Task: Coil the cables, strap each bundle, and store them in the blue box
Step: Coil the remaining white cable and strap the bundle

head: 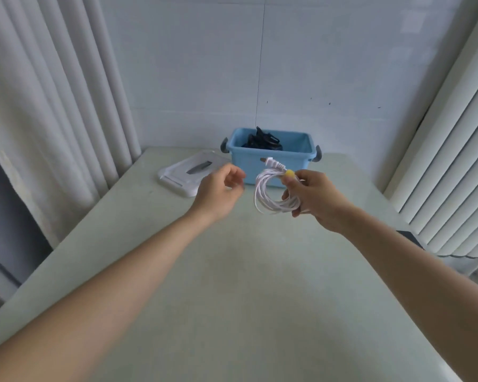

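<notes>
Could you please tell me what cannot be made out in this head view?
Head view:
- Black cables in the blue box: its front wall hides most; straps cannot be seen.
- Yellow strap on the white cable: fingers of the right hand cover it partly; fastening unclear.
- Dark mark on the white lid: too small and blurred to identify.

- I read this as a plain indoor room, more a corner of a home or small office than a workshop.
- White pleated curtains (53,106) fill the left of the frame.
- A ribbed white panel (453,161), blind or radiator I cannot tell, runs down the right edge.
- A pale tiled wall (329,64) closes the top centre.
- A pale green desk (232,271) stands against it, carrying a household blue box (273,162) and a white lid (177,183) at centre.
</notes>
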Tool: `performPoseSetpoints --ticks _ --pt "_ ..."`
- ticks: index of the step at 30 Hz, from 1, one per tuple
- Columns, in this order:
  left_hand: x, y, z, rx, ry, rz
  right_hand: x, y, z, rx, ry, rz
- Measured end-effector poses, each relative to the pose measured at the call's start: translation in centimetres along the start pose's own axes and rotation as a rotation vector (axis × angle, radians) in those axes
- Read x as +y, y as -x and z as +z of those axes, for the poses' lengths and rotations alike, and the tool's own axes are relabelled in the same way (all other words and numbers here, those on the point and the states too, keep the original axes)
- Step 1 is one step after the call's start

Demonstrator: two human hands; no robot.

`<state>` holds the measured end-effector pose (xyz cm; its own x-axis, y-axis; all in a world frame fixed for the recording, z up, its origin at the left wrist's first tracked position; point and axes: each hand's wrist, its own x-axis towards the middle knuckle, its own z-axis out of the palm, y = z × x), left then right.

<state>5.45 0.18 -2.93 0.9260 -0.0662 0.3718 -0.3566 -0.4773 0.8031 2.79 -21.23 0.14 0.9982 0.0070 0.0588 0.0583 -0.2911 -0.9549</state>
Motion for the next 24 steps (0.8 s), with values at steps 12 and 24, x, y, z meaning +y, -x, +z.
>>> performPoseSetpoints --ticks 12,24 --pt "-1.9 -14.5 2.0 -0.312 -0.844 0.187 -7.2 -14.6 -6.2 0.327 -0.276 0.134" --pt "-1.9 -14.3 -0.4 -0.217 -0.547 0.458 -2.6 -19.0 -3.6 0.215 0.083 0.145"
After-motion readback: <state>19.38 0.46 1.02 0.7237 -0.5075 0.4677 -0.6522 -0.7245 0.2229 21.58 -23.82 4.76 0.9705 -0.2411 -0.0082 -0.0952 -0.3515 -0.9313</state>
